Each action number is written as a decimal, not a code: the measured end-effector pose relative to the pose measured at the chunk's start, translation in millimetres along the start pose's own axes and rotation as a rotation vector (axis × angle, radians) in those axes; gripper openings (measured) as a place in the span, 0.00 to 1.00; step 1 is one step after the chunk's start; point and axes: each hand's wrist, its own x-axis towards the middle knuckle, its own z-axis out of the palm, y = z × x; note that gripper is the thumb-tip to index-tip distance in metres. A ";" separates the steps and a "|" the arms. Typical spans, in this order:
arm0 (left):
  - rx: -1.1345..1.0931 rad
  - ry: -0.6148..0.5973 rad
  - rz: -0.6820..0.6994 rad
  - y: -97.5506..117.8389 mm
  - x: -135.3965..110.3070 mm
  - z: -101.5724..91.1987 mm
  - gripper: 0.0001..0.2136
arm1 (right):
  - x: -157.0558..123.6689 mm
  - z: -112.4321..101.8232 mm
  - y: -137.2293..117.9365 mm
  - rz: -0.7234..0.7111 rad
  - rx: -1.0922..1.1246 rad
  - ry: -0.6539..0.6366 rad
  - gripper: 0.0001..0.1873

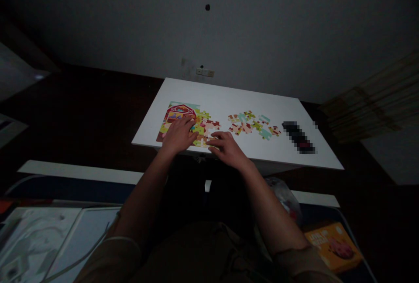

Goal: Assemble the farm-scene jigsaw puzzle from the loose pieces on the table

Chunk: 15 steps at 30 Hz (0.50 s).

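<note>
A children's jigsaw puzzle point(176, 115) with a red barn lies partly joined at the left of the white table point(229, 97). My left hand point(178, 135) rests flat on its lower right area, fingers spread over coloured pieces. Beside it, my right hand point(227, 149) touches pale pieces at the puzzle's right edge with its fingertips, and nothing shows gripped. Several loose puzzle pieces point(252, 125) are scattered further right, apart from both hands. The hands hide part of the puzzle.
A pixelated dark object point(297, 138) lies near the table's right edge. The table stands against a grey wall with a small wall plate point(205, 72). Below it are a plastic bag point(283, 200) and an orange printed box point(334, 246). A woven mat point(369, 99) leans at right.
</note>
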 end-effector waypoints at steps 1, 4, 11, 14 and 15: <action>-0.002 0.002 0.002 -0.1 -0.2 0.0 0.22 | 0.6 -0.5 -0.6 -0.007 -0.001 -0.007 0.13; -0.014 0.013 0.002 0.4 -1.3 -0.4 0.22 | 2.1 -3.0 -3.9 -0.017 0.003 -0.016 0.16; -0.049 0.011 -0.017 3.2 -1.9 -4.9 0.22 | 7.8 -14.6 -15.7 -0.055 -0.050 -0.087 0.18; -0.046 -0.005 -0.028 2.9 -0.9 -5.5 0.21 | 10.8 -19.8 -17.9 -0.063 -0.092 -0.139 0.19; -0.050 -0.001 -0.025 2.4 -0.7 -5.3 0.22 | 11.5 -21.1 -17.9 -0.068 -0.099 -0.148 0.19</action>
